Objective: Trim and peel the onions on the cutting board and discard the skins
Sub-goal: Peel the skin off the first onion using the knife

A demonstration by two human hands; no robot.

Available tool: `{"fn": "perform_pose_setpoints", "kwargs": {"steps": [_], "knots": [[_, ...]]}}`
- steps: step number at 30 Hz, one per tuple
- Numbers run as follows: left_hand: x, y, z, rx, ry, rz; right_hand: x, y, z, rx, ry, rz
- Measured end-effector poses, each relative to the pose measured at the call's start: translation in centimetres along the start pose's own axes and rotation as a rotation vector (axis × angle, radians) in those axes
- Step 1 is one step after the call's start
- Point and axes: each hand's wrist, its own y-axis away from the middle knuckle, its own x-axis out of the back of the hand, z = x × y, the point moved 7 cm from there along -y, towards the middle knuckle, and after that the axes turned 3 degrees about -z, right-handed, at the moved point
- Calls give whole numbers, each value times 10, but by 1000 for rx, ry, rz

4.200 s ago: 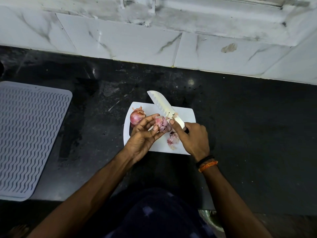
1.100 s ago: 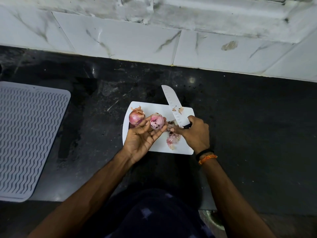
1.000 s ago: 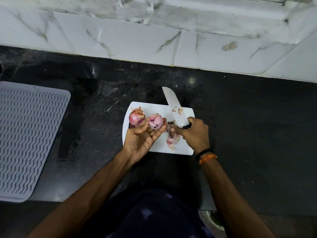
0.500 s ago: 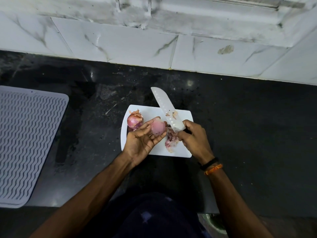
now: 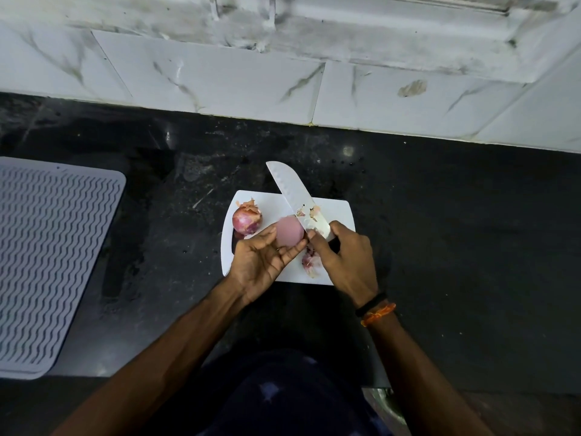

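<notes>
The left hand (image 5: pixel 262 258) cradles a pale, peeled-looking onion (image 5: pixel 289 231) at its fingertips, fingers curled up round it, just above the white cutting board (image 5: pixel 341 212). The right hand (image 5: pixel 341 256) is wrapped round the handle of a white knife (image 5: pixel 290 190), thumb pressed forward near the heel of the blade, which meets the held onion on its right side while the tip points away over the far edge of the board. A second onion (image 5: pixel 246 219), still in its red skin with a papery tuft on top, sits on the board's far left part, just beside the left hand's fingers. A heap of loose skins (image 5: pixel 309 262) lies on the board under the right hand, and a few scraps cling to the blade. The likeliest trouble is the edge working so close to the left fingertips and the right thumb: the bare onion looks smooth and could turn or slip in that light hold, letting the blade skid toward skin. Held in the air instead of braced on the board, it could also drop onto the black bench (image 5: pixel 456 215) and roll. The skins are not yet discarded, and a careless sweep might scatter them. A grey ribbed mat (image 5: pixel 47 262) lies well apart to the left.
</notes>
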Motion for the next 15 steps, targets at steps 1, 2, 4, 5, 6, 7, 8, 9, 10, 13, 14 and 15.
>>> {"fn": "perform_pose_setpoints", "kwargs": {"steps": [1, 2, 4, 5, 6, 7, 8, 9, 10, 13, 14, 15], "knots": [[0, 0, 1, -6, -16, 1, 2, 0, -2, 9, 21, 12], [-2, 1, 2, -14, -25, -3, 3, 0, -4, 22, 39, 20], [-4, 2, 3, -32, -26, 2, 3, 1, -7, 69, 66, 18], [-3, 2, 3, -36, -23, 12, 1, 2, -9, 99, 97, 7], [-3, 0, 3, -36, -25, 20, -3, 4, -10, 126, 141, -8], [-2, -1, 2, -37, -31, 28, -6, 6, -10, 143, 170, -23], [-2, -2, 2, -35, -34, 36, -8, 7, -10, 142, 163, -29], [-1, -3, 3, -34, -31, 48, -7, 7, -9, 129, 127, -20], [-2, -2, 4, -30, -18, 50, -4, 6, -7, 108, 83, 0], [-2, -1, 4, -15, -14, 28, 8, 1, 0, 30, 34, 86], [-3, 0, 4, -8, -26, 18, 10, 0, 2, 11, 45, 98], [-2, -1, 2, -2, -32, 14, 10, 0, 3, 0, 60, 100]]}}
